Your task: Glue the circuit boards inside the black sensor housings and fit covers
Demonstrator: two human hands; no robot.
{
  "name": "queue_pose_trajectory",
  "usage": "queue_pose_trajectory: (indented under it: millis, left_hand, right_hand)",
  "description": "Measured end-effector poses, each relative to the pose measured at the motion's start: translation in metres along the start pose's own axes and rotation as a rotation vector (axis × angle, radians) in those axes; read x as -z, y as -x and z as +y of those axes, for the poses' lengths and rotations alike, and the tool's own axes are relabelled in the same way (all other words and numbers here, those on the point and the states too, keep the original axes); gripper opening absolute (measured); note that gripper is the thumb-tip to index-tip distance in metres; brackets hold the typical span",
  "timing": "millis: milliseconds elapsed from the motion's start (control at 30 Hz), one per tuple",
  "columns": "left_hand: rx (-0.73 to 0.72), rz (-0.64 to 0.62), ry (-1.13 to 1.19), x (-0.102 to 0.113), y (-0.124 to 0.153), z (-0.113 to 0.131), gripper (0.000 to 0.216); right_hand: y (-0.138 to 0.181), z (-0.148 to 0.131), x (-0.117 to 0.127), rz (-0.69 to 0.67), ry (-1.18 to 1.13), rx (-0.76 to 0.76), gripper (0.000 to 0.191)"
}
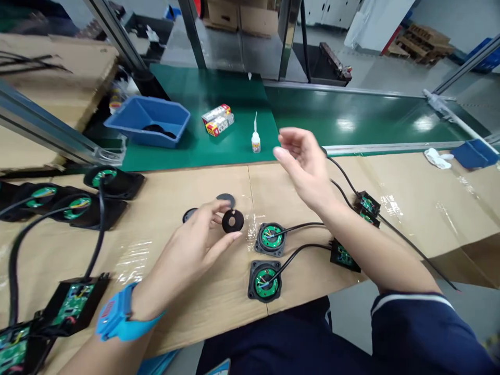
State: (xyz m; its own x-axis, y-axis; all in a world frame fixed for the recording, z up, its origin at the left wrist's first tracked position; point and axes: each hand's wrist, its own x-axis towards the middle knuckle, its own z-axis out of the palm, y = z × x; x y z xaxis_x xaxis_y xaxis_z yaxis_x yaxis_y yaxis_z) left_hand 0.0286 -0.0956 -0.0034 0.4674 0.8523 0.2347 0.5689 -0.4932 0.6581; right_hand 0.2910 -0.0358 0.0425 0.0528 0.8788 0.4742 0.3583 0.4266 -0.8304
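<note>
My left hand [195, 245], with a blue watch on its wrist, holds a flat black ring [238, 228] with a round centre hole between thumb and fingers. Partly behind those fingers, a dark grey disc [225, 199] and a dark round piece [189, 214] lie on the cardboard. My right hand [302, 164] is raised, its fingers curved and apart from the thumb, with nothing visible in it. It is nearest the small white dropper bottle [255, 142]. Below are two square black housings, an upper one [271, 239] and a lower one [265, 281], with green round boards and black cables.
A blue bin [146, 122] and red-yellow boxes [217, 120] stand on the green mat. Several cabled black housings [113, 182] and board cases [74, 304] lie at left. More board cases [346, 255] sit at right beneath my forearm. A blue tray [475, 153] is far right.
</note>
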Motion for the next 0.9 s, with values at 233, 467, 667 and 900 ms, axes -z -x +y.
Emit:
queue_pose_trajectory:
  millis: [233, 467, 667, 900]
  left_hand:
    - [-0.2, 0.052, 0.66, -0.062, 0.043, 0.044, 0.069]
    - [-0.057, 0.182, 0.54, -0.091, 0.055, 0.056, 0.07]
    - [0.029, 0.31, 0.52, -0.098, 0.063, 0.066, 0.07]
    - [0.134, 0.171, 0.285, -0.049, 0.072, 0.068, 0.058]
  right_hand:
    - [0.141, -0.042, 0.052, -0.314, 0.269, 0.231, 0.014]
    - [0.164, -0.015, 0.037, -0.405, 0.463, 0.105, 0.021]
    - [0.174, -0.019, 0.04, -0.263, 0.412, 0.209, 0.014]
    - [0.176, -0.011, 0.042, -0.239, 0.376, 0.239, 0.009]
